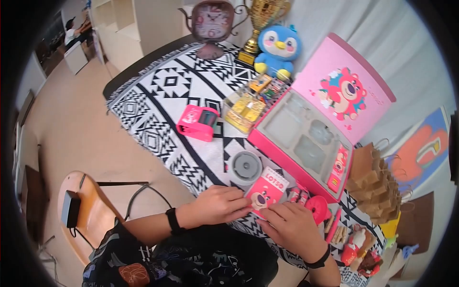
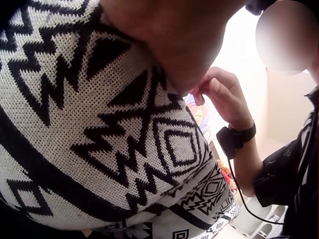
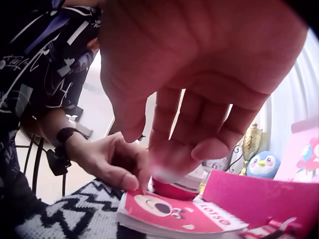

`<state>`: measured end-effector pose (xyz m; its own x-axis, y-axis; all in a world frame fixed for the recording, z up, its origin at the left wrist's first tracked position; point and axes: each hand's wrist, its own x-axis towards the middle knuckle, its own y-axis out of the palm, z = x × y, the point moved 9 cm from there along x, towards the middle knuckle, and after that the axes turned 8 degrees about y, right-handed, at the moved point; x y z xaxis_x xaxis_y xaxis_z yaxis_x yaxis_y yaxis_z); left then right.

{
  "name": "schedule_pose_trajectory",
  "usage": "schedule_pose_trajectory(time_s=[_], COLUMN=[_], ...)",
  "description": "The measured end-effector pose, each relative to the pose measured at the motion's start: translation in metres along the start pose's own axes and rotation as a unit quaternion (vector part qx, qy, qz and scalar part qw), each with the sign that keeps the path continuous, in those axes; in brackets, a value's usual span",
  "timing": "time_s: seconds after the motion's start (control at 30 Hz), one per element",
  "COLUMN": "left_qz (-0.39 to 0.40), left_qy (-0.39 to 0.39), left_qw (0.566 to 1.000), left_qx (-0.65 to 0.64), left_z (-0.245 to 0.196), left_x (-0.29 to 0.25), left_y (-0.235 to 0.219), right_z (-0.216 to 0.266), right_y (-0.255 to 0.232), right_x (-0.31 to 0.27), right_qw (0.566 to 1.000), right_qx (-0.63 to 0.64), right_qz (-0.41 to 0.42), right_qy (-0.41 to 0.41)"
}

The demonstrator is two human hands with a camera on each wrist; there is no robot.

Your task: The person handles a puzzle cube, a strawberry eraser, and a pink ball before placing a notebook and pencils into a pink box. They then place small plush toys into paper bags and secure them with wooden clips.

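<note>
A small pink notepad (image 1: pixel 266 191) with a bear face and "LOTSO" on its cover lies near the table's front edge. At its left edge is my left hand (image 1: pixel 221 204); in the right wrist view the thumb (image 3: pixel 130 181) and fingers of that hand pinch the notepad's corner. My right hand (image 1: pixel 294 228) hovers at the near right side, its fingers bent loosely downward over the notepad (image 3: pixel 174 211). One of its fingertips is blurred in the right wrist view. The left wrist view shows mostly patterned cloth, and the left fingers are hidden there.
Behind the notepad stands a round grey-topped container (image 1: pixel 245 166). An open pink gift box (image 1: pixel 267 138) with a moulded tray is beyond it. A pink pencil-sharpener-like item (image 1: pixel 197 123), clear boxes (image 1: pixel 245 112), a pink round item (image 1: pixel 316 208) and paper bags (image 1: pixel 375 186) surround it.
</note>
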<state>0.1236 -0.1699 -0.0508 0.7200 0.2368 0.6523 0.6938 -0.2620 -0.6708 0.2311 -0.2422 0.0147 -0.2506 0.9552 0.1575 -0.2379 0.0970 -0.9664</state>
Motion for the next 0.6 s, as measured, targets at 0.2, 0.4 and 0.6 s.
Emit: schedule_pose_trajectory(time_s=[0.2,0.4,0.6], left_qz=[-0.003,0.008,0.011], left_qy=[0.038,0.038,0.031], left_qw=[0.999,0.999,0.999], left_qx=[-0.004,0.026,0.039], left_z=[-0.004,-0.007,-0.007], left_x=[0.0,0.001,0.004], left_y=[0.001,0.007,0.008], right_z=[-0.007,-0.034,-0.047], right_y=[0.041,0.039,0.036], right_x=[0.007,0.006,0.001], right_qw=[1.0,0.991,0.983], right_qx=[0.015,0.12,0.162], right_qz=[-0.007,-0.02,-0.017], right_qy=[-0.002,0.049,0.085])
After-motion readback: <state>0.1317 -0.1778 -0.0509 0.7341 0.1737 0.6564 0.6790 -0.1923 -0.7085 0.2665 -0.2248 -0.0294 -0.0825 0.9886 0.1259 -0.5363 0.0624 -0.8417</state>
